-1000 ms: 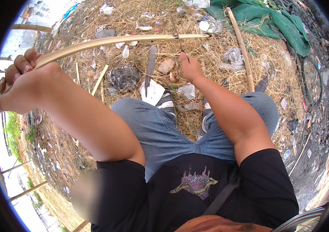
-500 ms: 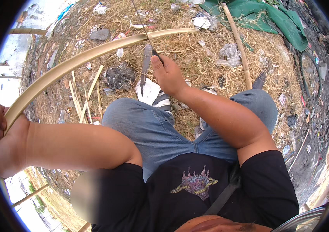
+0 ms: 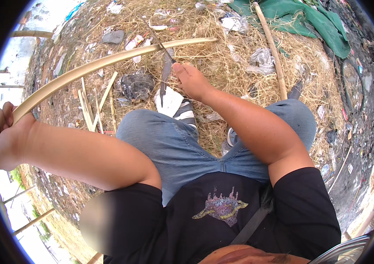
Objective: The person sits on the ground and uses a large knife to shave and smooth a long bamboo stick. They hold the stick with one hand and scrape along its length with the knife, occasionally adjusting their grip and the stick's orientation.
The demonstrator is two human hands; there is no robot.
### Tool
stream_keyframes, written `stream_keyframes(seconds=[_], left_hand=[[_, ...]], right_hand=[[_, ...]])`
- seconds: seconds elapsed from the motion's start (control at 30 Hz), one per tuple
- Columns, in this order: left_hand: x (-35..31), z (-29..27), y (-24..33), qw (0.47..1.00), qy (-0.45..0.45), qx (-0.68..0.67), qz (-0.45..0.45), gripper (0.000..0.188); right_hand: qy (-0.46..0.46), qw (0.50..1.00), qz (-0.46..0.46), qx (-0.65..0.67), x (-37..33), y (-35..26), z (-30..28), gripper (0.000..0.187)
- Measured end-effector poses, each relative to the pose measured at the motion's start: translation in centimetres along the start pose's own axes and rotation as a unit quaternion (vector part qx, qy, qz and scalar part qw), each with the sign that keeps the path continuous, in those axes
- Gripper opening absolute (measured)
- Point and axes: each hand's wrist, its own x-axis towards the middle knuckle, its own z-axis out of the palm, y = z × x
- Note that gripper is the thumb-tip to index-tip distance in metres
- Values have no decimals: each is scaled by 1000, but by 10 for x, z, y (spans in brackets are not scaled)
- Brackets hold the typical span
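A dark, crumpled lump (image 3: 137, 85) lies on the straw-strewn ground, and beyond it, on the side away from the person, arches a long, pale, bowed strip (image 3: 90, 66), running from well left of the lump to well right of it. The left hand (image 3: 11, 141), far to the left of the lump and closer to the body, has its fingers wrapped around the strip's near end; part of that hand is lost in the dark rim. The right hand (image 3: 191, 80), to the right of the lump, keeps its fingers closed around the handle of a thin knife (image 3: 153, 34), whose blade slants across the strip beyond the lump; how deep its edge sits cannot be told. Just right of the lump lies a second, broader blade (image 3: 166, 72), its narrow end over a white sheet (image 3: 172, 101). Several narrow slivers (image 3: 104, 99) lie left of the lump. A grey flat piece (image 3: 113, 36) lies beyond it, and a wooden pole (image 3: 272, 53) well to its right.
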Motion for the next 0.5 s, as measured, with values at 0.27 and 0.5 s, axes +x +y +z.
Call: stream_keyframes(seconds=[0.27,0.5], left_hand=[[36,-34,-18,978,-144,-134,-73,30],[35,-30,-11,974,-163,-133,-82,39]], right_hand=[[-86,993,-15,-79,-8,-47,-9,59],[-22,999,15,-17,-2,-27,-11,50]])
